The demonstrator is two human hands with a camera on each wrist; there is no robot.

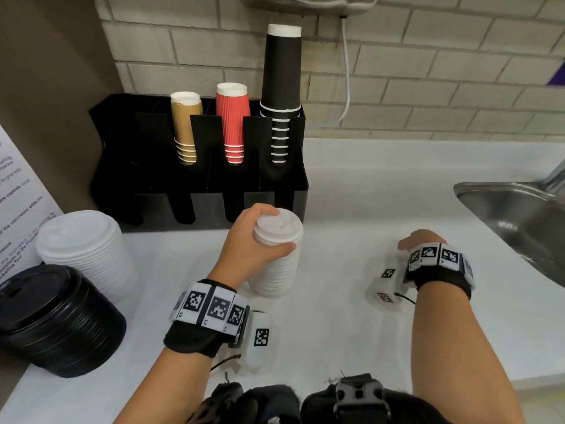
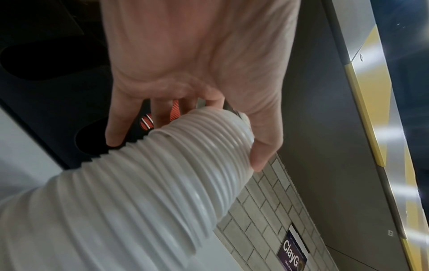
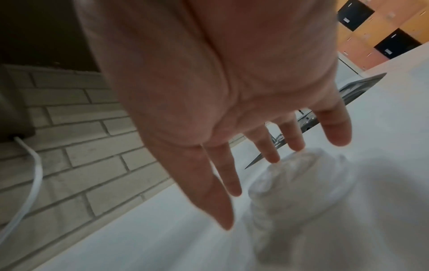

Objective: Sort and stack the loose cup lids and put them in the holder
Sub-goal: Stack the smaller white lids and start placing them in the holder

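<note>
A tall stack of small white lids [image 1: 275, 270] stands on the white counter [image 1: 351, 194], in front of the black holder [image 1: 214, 206]. My left hand [image 1: 275, 229] grips the top of this stack, thumb on the right side and fingers on the far side. In the left wrist view the left hand [image 2: 185, 146] curls round the ribbed white lids [image 2: 162, 183]. My right hand [image 1: 419, 238] is open over the counter at right. In the right wrist view the right hand [image 3: 278, 174] spreads its fingers just over a short, blurred white lid stack [image 3: 301, 192]; contact is unclear.
The holder's back slots carry tan cups [image 1: 185, 127], red cups [image 1: 232, 120] and tall black cups [image 1: 281, 87]; its front slots look dark and hollow. A wide white lid stack [image 1: 88, 252] and a black lid stack [image 1: 55, 319] stand at left. A steel sink [image 1: 519, 221] lies at right.
</note>
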